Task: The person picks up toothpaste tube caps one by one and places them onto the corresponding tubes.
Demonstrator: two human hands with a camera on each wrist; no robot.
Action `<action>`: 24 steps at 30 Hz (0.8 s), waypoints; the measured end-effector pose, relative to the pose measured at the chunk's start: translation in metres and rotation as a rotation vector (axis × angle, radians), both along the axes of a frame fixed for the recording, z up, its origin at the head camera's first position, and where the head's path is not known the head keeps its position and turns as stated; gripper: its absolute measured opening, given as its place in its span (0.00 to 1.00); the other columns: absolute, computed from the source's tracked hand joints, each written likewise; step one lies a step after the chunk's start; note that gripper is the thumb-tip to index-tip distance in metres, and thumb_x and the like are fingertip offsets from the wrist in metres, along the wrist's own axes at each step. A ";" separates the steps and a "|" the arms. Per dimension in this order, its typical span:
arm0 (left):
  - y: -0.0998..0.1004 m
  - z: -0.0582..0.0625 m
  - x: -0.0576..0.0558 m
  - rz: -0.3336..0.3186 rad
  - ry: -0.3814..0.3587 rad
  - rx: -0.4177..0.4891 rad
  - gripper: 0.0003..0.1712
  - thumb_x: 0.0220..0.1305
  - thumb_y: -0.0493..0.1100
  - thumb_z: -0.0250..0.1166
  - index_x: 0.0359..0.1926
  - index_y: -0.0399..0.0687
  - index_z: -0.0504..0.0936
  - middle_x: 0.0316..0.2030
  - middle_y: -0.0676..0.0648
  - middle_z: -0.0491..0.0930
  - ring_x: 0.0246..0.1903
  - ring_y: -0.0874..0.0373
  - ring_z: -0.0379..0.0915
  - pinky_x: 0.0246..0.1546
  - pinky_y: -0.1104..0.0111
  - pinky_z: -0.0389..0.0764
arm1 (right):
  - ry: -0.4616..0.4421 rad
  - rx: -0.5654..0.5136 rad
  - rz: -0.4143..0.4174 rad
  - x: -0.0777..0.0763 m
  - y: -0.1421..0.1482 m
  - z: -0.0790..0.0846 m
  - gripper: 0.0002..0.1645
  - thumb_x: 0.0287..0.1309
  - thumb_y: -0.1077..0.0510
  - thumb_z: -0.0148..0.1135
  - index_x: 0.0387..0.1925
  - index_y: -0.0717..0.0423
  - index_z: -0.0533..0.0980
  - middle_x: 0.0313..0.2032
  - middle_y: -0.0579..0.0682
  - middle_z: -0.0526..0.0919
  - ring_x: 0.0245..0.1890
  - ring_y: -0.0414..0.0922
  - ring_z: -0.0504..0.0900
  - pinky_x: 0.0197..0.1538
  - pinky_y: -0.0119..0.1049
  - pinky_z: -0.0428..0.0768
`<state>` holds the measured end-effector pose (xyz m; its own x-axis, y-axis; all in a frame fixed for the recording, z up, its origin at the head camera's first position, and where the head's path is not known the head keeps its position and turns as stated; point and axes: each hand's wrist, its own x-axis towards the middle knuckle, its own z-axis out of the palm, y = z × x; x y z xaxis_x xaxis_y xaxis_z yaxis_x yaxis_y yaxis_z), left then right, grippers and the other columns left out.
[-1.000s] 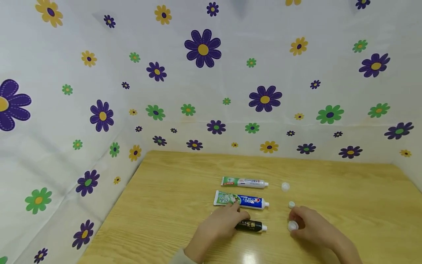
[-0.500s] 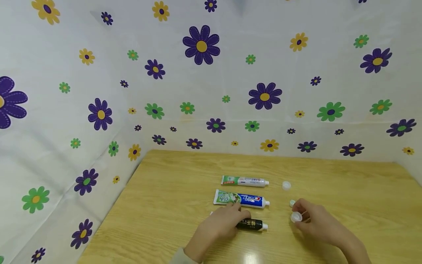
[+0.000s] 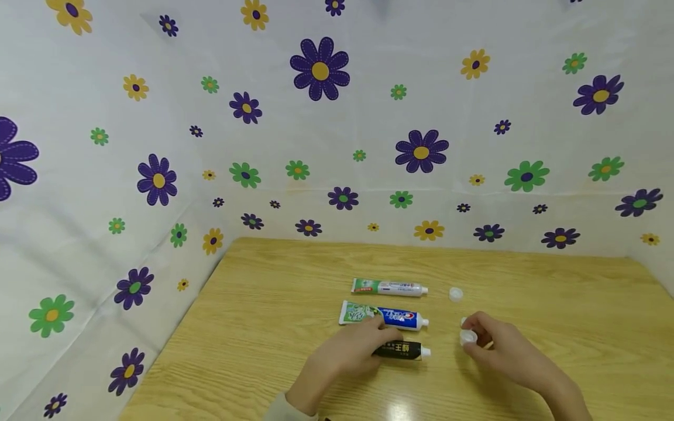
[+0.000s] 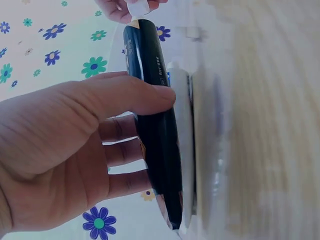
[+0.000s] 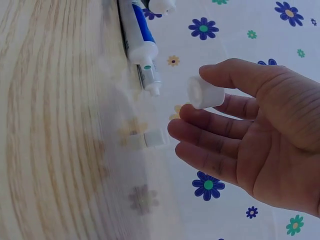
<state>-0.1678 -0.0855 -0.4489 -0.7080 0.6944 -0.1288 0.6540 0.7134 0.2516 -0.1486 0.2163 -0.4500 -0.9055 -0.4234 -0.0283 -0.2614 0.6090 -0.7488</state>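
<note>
My left hand [image 3: 350, 349] grips a black toothpaste tube [image 3: 401, 349] around its middle, thumb across its side in the left wrist view. The tube's white nozzle, uncapped, points right toward my other hand. Between thumb and fingertips my right hand [image 3: 508, 354] pinches a white cap [image 5: 206, 93], its open side facing the black tube's nozzle with a gap between them. Just beyond the left hand lies a blue and green toothpaste tube [image 3: 402, 318], its uncapped nozzle also pointing right. Part of the black tube's tail end is hidden by the left hand in the head view.
A smaller green and white tube [image 3: 395, 287] lies farthest back on the wooden table [image 3: 263, 304]. To its right sits a loose white cap [image 3: 456, 294]. Another small cap [image 3: 463, 321] shows partly behind the right fingers. A flower-print cloth [image 3: 368, 128] hangs around the table.
The right hand has raised the cap from close to the table and turned it toward the tube. The left hand has lifted the black tube slightly, its nozzle end shifting away from me.
</note>
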 end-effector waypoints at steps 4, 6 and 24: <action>-0.007 0.005 -0.001 0.027 -0.022 0.065 0.29 0.62 0.40 0.70 0.63 0.63 0.75 0.46 0.54 0.73 0.43 0.64 0.69 0.47 0.71 0.77 | 0.027 -0.010 -0.029 0.002 -0.004 0.003 0.17 0.62 0.57 0.67 0.47 0.62 0.74 0.37 0.45 0.82 0.35 0.35 0.78 0.36 0.31 0.80; -0.010 0.008 -0.001 0.047 -0.033 0.097 0.29 0.63 0.39 0.69 0.63 0.63 0.74 0.47 0.53 0.74 0.43 0.64 0.69 0.46 0.70 0.77 | 0.051 -0.017 -0.043 0.003 -0.006 0.006 0.16 0.62 0.58 0.67 0.47 0.62 0.73 0.37 0.45 0.82 0.35 0.36 0.79 0.37 0.31 0.80; -0.032 0.053 -0.004 0.198 0.007 0.312 0.30 0.66 0.35 0.63 0.67 0.57 0.70 0.51 0.48 0.72 0.45 0.58 0.72 0.47 0.68 0.79 | 0.276 -0.134 -0.102 0.007 -0.029 0.040 0.16 0.59 0.61 0.70 0.48 0.57 0.76 0.36 0.44 0.82 0.35 0.33 0.79 0.35 0.32 0.82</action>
<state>-0.1714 -0.1171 -0.3959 -0.8326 0.5490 0.0732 0.5136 0.7159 0.4730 -0.1412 0.1870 -0.4102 -0.9094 -0.3134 0.2736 -0.4080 0.5437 -0.7334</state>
